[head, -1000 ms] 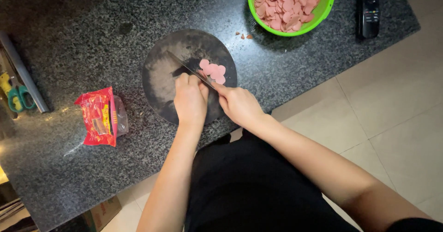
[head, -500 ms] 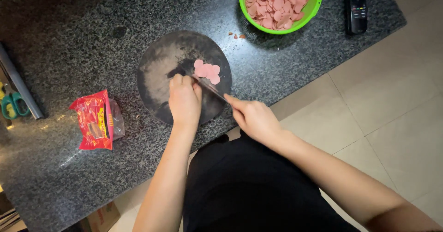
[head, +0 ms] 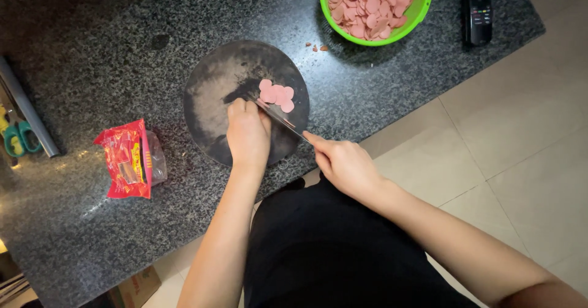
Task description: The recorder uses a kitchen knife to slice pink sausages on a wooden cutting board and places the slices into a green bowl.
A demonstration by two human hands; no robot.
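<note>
Soft, even indoor light. The board (head: 245, 100) is sharp; a dark shadow falls left of the bowl (head: 373, 5), pale glare on the counter (head: 92, 210) below-left of the board. Corners dim slightly.

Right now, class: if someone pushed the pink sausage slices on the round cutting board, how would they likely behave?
The sausage slices look thin and flat, so they would probably slide rather than roll. They overlap in a small pile, so they may cling together. Their soft, moist look suggests they would bend or tear if pinched.
</note>
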